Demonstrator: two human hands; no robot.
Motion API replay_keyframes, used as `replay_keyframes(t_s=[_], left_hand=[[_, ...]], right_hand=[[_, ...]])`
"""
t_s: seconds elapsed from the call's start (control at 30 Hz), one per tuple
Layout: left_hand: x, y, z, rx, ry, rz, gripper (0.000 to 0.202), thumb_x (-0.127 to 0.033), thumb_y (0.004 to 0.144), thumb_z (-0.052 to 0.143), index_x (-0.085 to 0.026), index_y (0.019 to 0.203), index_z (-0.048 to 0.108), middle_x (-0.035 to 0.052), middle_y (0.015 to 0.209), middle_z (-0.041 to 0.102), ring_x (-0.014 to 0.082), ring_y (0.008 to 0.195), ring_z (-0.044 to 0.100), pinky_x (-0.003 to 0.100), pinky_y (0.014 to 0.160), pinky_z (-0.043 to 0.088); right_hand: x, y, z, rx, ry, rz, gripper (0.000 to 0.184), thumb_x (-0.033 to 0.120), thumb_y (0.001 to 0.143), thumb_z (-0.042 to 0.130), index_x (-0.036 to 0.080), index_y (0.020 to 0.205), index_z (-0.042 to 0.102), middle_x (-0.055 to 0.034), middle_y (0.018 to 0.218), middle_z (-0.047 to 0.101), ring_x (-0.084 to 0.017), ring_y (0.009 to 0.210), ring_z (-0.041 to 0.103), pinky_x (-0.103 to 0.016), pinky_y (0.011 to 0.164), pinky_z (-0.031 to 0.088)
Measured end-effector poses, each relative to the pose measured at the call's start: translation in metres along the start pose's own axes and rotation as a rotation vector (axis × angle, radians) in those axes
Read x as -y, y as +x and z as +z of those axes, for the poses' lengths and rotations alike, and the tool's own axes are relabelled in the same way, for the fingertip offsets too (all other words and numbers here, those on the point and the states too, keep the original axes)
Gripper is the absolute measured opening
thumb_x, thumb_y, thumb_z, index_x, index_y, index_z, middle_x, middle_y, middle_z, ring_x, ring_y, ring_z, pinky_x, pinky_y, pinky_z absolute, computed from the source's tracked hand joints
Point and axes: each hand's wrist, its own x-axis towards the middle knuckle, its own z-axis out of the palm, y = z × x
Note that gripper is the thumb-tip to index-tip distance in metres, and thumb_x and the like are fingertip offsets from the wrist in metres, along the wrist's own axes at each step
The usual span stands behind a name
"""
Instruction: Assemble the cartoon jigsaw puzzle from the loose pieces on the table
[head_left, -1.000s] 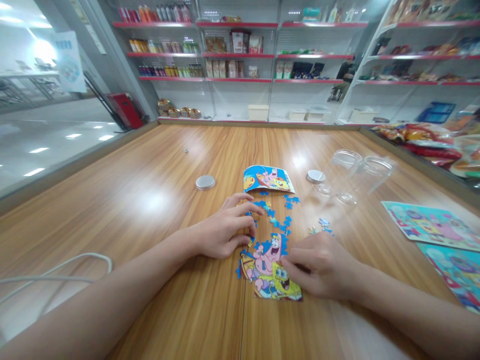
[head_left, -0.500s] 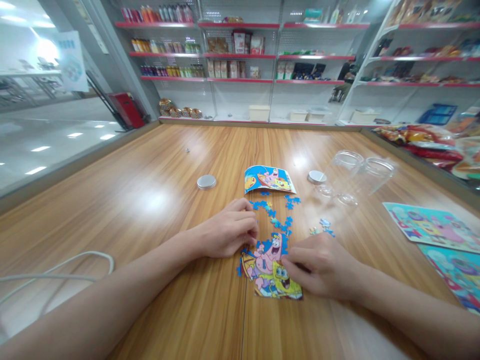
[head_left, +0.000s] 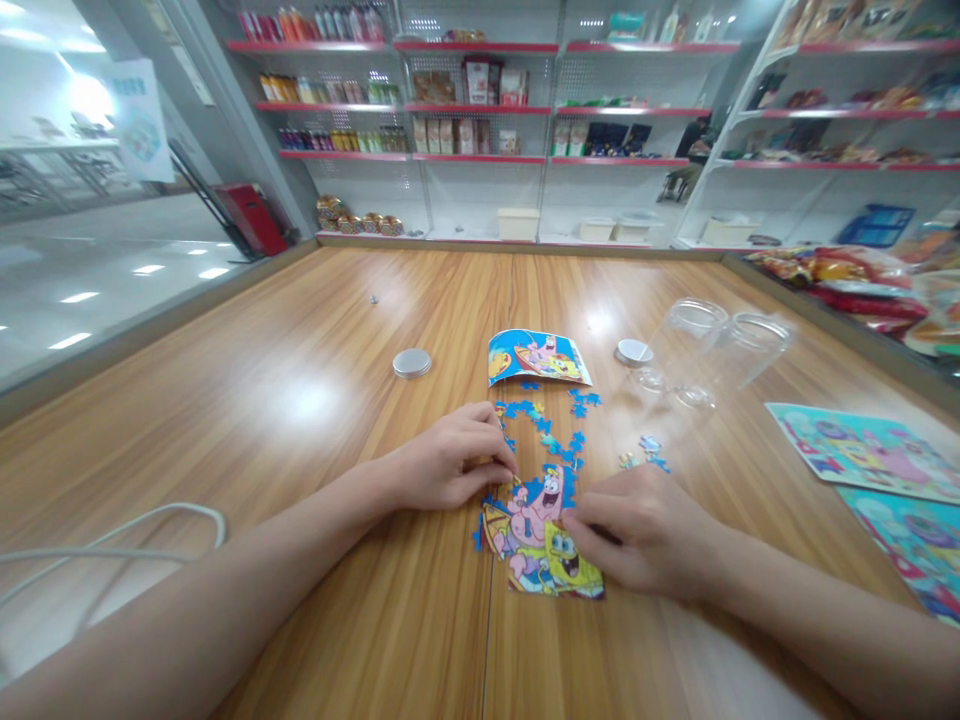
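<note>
head view | my left hand (head_left: 450, 465) at upper-left edge of the joined puzzle (head_left: 541, 550), thumb and forefinger pinched, can't tell if on a piece | right hand (head_left: 645, 530) fingertips flat on its right edge, gripping nothing | loose pieces (head_left: 551, 432) just beyond it | I judge: light thin card, weak joints; pinch pieces by edges, slide joined part flat

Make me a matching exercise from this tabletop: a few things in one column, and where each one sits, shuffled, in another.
Things:
1. partly built colourful cartoon jigsaw puzzle
2. two clear plastic jars
3. white cable
4. curled cartoon picture sheet

Places:
a. at the left edge of the wooden table
b. lying on their sides to the right
c. between the left hand and the right hand
d. beyond the loose blue puzzle pieces

Pairs: 1-c, 2-b, 3-a, 4-d
</note>
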Motion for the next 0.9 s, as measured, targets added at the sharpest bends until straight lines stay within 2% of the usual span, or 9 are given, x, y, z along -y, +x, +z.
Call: replay_keyframes(t_s=[0.2, 0.3, 0.47, 0.6, 0.7, 0.8, 0.9], left_hand=[[-0.001, -0.003, 0.0, -0.005, -0.022, -0.069, 0.015, -0.025, 0.093, 0.066, -0.015, 0.084, 0.073, 0.0058, 0.078, 0.058, 0.0167, 0.08, 0.054, 0.027, 0.07, 0.047], [-0.001, -0.002, 0.0, -0.009, -0.034, -0.073, 0.015, -0.025, 0.093, 0.065, -0.015, 0.088, 0.075, 0.0065, 0.081, 0.059, 0.0163, 0.081, 0.055, 0.027, 0.07, 0.048], [0.0, -0.001, 0.0, -0.019, -0.061, -0.008, 0.017, -0.021, 0.094, 0.061, -0.018, 0.1, 0.076, 0.0069, 0.076, 0.065, 0.0183, 0.081, 0.056, 0.033, 0.076, 0.05], [0.001, -0.001, 0.001, -0.002, -0.073, 0.053, 0.018, -0.015, 0.093, 0.058, -0.019, 0.098, 0.075, 0.0054, 0.071, 0.068, 0.0178, 0.072, 0.054, 0.039, 0.081, 0.05], [0.001, -0.001, 0.001, 0.004, -0.057, 0.071, 0.019, -0.012, 0.091, 0.057, -0.019, 0.095, 0.074, 0.0055, 0.073, 0.07, 0.0183, 0.072, 0.054, 0.04, 0.081, 0.049], [0.003, -0.002, -0.002, -0.055, 0.004, 0.043, 0.02, -0.011, 0.09, 0.056, -0.019, 0.092, 0.074, 0.0068, 0.076, 0.071, 0.0199, 0.077, 0.054, 0.038, 0.076, 0.049], [0.009, -0.003, -0.005, -0.142, 0.11, -0.042, 0.02, -0.013, 0.09, 0.057, -0.019, 0.09, 0.075, 0.0064, 0.078, 0.071, 0.0195, 0.077, 0.055, 0.037, 0.075, 0.049]], right_hand=[[0.002, 0.004, -0.002, -0.017, 0.006, -0.012, 0.035, 0.02, 0.097, 0.049, 0.018, 0.062, 0.048, 0.0045, 0.052, 0.047, -0.007, 0.047, 0.04, -0.029, 0.051, 0.02], [0.002, 0.003, -0.002, -0.009, 0.005, -0.006, 0.035, 0.02, 0.097, 0.049, 0.018, 0.063, 0.048, 0.0044, 0.053, 0.048, -0.007, 0.047, 0.041, -0.03, 0.052, 0.021], [0.001, 0.0, 0.0, -0.007, 0.01, -0.007, 0.034, 0.021, 0.097, 0.05, 0.018, 0.063, 0.048, 0.0044, 0.054, 0.049, -0.007, 0.048, 0.041, -0.029, 0.051, 0.021], [0.001, 0.001, 0.0, 0.003, 0.019, -0.011, 0.033, 0.02, 0.097, 0.05, 0.018, 0.064, 0.048, 0.0045, 0.055, 0.049, -0.007, 0.048, 0.041, -0.029, 0.052, 0.021], [0.001, 0.002, -0.001, 0.005, 0.024, -0.011, 0.033, 0.02, 0.097, 0.05, 0.018, 0.064, 0.047, 0.0047, 0.055, 0.048, -0.007, 0.048, 0.04, -0.029, 0.052, 0.021], [0.001, 0.001, -0.001, 0.012, 0.023, -0.011, 0.032, 0.019, 0.097, 0.05, 0.018, 0.065, 0.046, 0.0048, 0.055, 0.048, -0.007, 0.049, 0.04, -0.029, 0.052, 0.021], [0.001, 0.0, -0.001, 0.017, 0.018, -0.009, 0.031, 0.019, 0.097, 0.05, 0.018, 0.065, 0.047, 0.0046, 0.056, 0.047, -0.007, 0.049, 0.041, -0.029, 0.052, 0.021]])
